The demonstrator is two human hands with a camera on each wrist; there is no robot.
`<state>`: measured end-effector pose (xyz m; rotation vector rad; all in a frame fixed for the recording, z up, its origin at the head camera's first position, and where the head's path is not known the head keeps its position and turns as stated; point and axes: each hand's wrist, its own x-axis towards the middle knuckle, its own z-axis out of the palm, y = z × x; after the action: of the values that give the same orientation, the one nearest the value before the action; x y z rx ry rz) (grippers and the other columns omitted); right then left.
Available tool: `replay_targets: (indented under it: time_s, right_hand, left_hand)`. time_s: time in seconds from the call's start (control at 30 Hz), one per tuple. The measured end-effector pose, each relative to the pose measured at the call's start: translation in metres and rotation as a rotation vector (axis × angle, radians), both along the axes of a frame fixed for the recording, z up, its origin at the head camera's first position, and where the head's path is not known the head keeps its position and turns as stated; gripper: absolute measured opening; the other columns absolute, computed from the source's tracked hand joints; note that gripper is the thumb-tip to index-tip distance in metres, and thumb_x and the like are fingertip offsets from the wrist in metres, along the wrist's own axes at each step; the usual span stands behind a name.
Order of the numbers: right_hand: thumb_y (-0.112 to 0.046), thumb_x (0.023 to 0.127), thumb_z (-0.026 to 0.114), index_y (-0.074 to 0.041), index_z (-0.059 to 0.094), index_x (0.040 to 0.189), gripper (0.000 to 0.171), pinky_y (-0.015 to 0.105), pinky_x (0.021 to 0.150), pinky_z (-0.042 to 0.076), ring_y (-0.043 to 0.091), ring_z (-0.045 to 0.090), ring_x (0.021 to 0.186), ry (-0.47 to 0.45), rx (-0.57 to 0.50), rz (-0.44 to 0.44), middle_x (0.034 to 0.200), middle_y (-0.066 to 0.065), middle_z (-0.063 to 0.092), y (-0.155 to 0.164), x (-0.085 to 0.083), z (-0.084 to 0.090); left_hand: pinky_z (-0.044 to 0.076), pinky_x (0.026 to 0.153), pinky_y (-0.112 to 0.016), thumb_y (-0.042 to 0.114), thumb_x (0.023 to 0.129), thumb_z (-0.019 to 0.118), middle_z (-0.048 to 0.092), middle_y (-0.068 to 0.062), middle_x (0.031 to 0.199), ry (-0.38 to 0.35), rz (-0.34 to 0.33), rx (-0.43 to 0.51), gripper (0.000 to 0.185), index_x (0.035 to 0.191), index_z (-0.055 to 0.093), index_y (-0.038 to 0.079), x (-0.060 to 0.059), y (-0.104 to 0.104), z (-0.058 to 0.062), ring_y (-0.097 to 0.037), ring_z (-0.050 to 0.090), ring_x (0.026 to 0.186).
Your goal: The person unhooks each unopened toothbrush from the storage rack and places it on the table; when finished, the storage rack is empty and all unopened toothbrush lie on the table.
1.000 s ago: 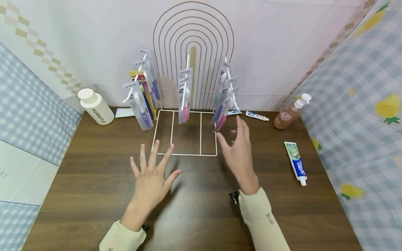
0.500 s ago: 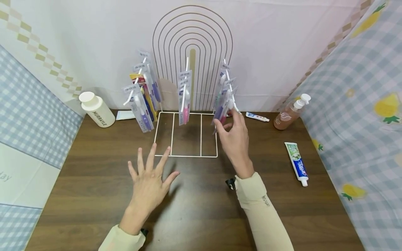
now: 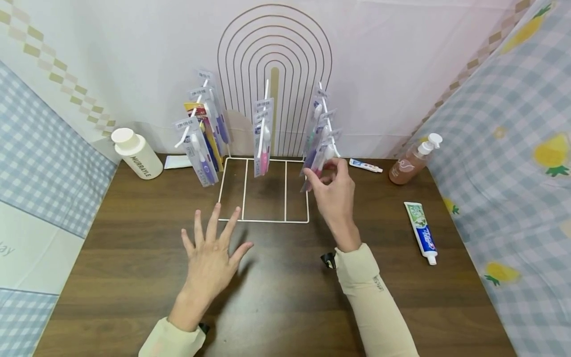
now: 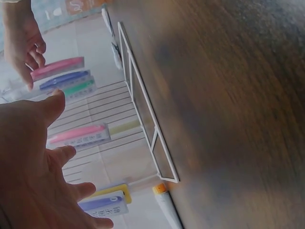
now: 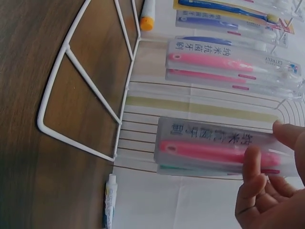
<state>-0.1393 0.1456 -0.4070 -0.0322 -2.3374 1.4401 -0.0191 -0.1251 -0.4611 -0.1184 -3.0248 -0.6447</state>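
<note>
My right hand (image 3: 335,198) pinches the front pink toothbrush in its clear pack (image 5: 205,148) between thumb and fingers. That pack hangs at the front of the rack's right hook, with other packed toothbrushes behind it. My left hand (image 3: 210,263) is spread with straight fingers in front of the white wire rack (image 3: 263,220) and holds nothing. On the middle hook hang packed pink toothbrushes (image 3: 264,156). The left hook bears several packs, among them a purple toothbrush (image 3: 202,161) and one with a yellow card (image 3: 214,144).
A white bottle (image 3: 138,156) and a pale tube (image 3: 177,162) stand or lie at the back left. Toward the right are a small toothpaste tube (image 3: 366,165), an amber pump bottle (image 3: 412,161) and a larger toothpaste tube (image 3: 421,232). A patterned cloth (image 3: 379,64) hangs behind the table.
My right hand has moved in from the right and its fingers have closed on the front pink toothbrush pack. The left hand has shifted slightly left, still spread.
</note>
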Motion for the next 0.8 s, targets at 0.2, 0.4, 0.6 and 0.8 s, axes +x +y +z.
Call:
replay_targets:
  time_s: [0.2, 0.4, 0.6, 0.8]
  right_hand:
    - [-0.010, 0.101, 0.089, 0.009, 0.068, 0.118, 0.033, 0.010, 0.056, 0.045, -0.007, 0.060, 0.066, 0.051, -0.035, -0.008, 0.095, 0.029, 0.079, 0.008, 0.002, -0.002]
    - [-0.006, 0.101, 0.087, 0.010, 0.071, 0.109, 0.024, 0.011, 0.057, 0.045, -0.009, 0.060, 0.064, 0.091, -0.097, -0.006, 0.086, 0.027, 0.076, 0.014, 0.005, -0.002]
    - [-0.001, 0.101, 0.085, 0.012, 0.072, 0.111, 0.021, 0.012, 0.059, 0.048, -0.007, 0.065, 0.063, 0.122, -0.179, -0.001, 0.086, 0.027, 0.076, 0.021, 0.009, -0.002]
    - [0.001, 0.102, 0.082, 0.013, 0.071, 0.113, 0.020, 0.014, 0.060, 0.052, 0.004, 0.067, 0.063, 0.110, -0.242, -0.012, 0.085, 0.014, 0.075, 0.028, 0.012, -0.008]
  left_hand:
    - [0.013, 0.126, -0.097, 0.057, 0.109, 0.073, 0.021, -0.018, 0.192, -0.019, 0.002, 0.019, 0.087, 0.182, 0.032, 0.035, -0.005, -0.003, -0.003, -0.066, 0.012, 0.173]
    - [0.018, 0.126, -0.095, 0.056, 0.111, 0.071, 0.019, -0.020, 0.192, -0.086, 0.013, 0.063, 0.087, 0.183, 0.030, 0.030, -0.010, -0.008, -0.008, -0.066, 0.010, 0.174]
    - [0.025, 0.125, -0.094, 0.054, 0.114, 0.066, 0.016, -0.023, 0.192, -0.148, 0.013, 0.123, 0.085, 0.184, 0.027, 0.026, -0.013, -0.013, -0.012, -0.068, 0.010, 0.172]
    - [0.028, 0.122, -0.094, 0.056, 0.114, 0.065, 0.022, -0.027, 0.189, -0.182, 0.016, 0.190, 0.086, 0.184, 0.026, 0.024, -0.015, -0.018, -0.019, -0.070, 0.020, 0.167]
